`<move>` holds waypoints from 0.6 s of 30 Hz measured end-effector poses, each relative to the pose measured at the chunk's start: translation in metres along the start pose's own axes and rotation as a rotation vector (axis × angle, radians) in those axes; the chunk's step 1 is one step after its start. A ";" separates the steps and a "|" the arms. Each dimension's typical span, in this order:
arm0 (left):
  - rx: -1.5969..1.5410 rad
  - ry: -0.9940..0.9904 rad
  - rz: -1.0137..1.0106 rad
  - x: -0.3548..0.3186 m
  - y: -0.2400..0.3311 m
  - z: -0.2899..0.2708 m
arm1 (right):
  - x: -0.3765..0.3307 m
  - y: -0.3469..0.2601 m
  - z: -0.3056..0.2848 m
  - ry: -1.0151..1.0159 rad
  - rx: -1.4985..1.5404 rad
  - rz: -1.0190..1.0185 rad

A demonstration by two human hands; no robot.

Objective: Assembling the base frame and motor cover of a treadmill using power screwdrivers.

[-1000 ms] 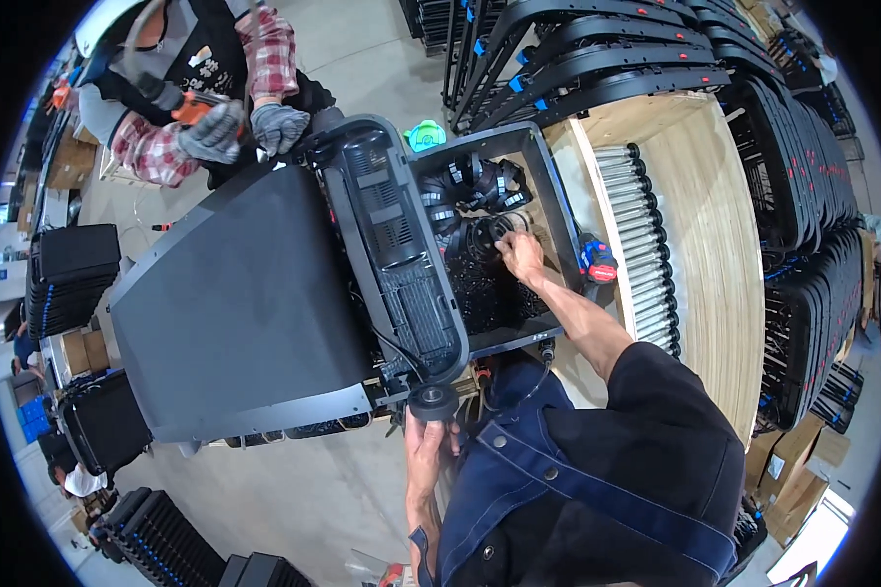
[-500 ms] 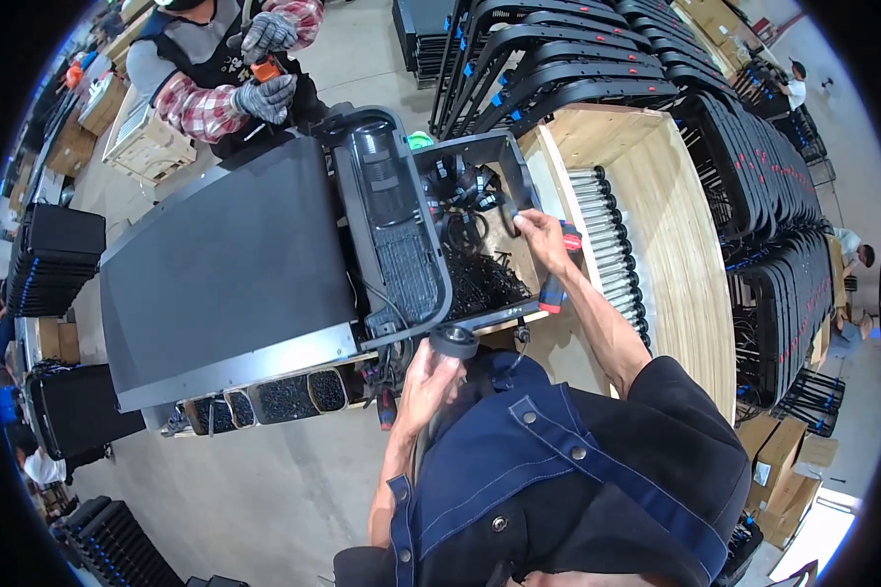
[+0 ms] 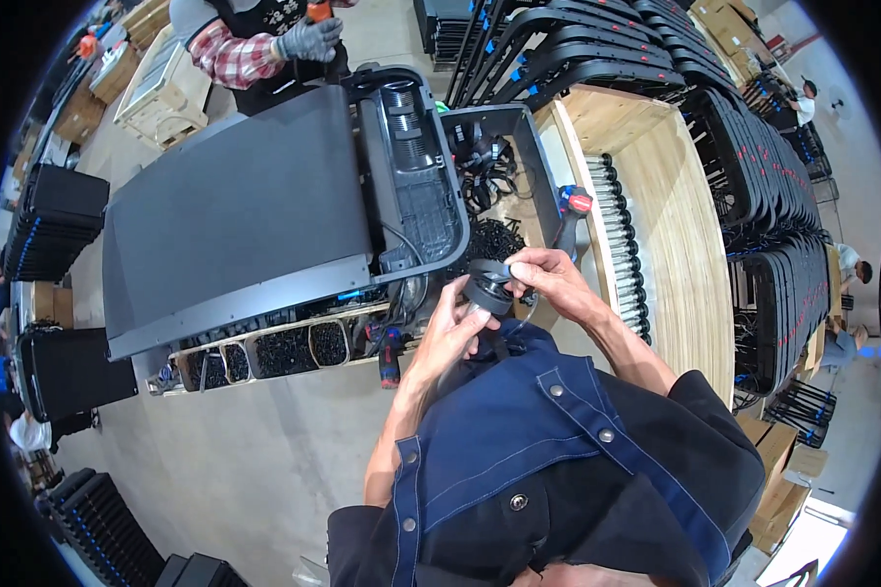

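My left hand (image 3: pixel 450 333) grips a short dark round part (image 3: pixel 485 292) from below, close to my chest. My right hand (image 3: pixel 550 276) holds the same part from the right, fingertips on its top rim. Both hands sit just in front of the near corner of a large dark grey machine (image 3: pixel 235 215) lying flat, whose ribbed black end cover (image 3: pixel 416 186) points toward me. Beside the cover is an open bin of black cables and small black parts (image 3: pixel 487 166).
A person in a plaid shirt and grey gloves (image 3: pixel 308 39) stands across the machine holding an orange tool. A wooden table (image 3: pixel 656 196) with a row of black rods, a red-topped power tool (image 3: pixel 573 210), trays of black screws (image 3: pixel 284 352) and stacked black frames (image 3: pixel 773 196) surround me.
My right hand has drawn back out of the parts bin to meet my left hand on the round part, which has come up in front of my chest. The view has shifted.
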State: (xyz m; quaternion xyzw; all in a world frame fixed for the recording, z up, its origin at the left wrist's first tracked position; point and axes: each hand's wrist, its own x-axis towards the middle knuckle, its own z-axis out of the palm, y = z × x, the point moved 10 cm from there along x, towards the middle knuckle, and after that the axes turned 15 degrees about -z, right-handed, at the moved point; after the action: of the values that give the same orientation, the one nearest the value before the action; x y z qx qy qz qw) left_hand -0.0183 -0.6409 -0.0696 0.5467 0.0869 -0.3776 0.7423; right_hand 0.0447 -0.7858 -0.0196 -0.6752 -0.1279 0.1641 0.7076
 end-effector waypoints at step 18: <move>-0.248 0.091 0.083 -0.021 0.010 -0.032 | -0.004 -0.017 0.057 -0.029 -0.549 -0.234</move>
State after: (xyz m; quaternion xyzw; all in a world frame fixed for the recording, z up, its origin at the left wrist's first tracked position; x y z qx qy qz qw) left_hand -0.0179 -0.6022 -0.0632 0.4705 0.1439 -0.3078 0.8143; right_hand 0.0188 -0.7356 0.0010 -0.8197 -0.2547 0.0502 0.5107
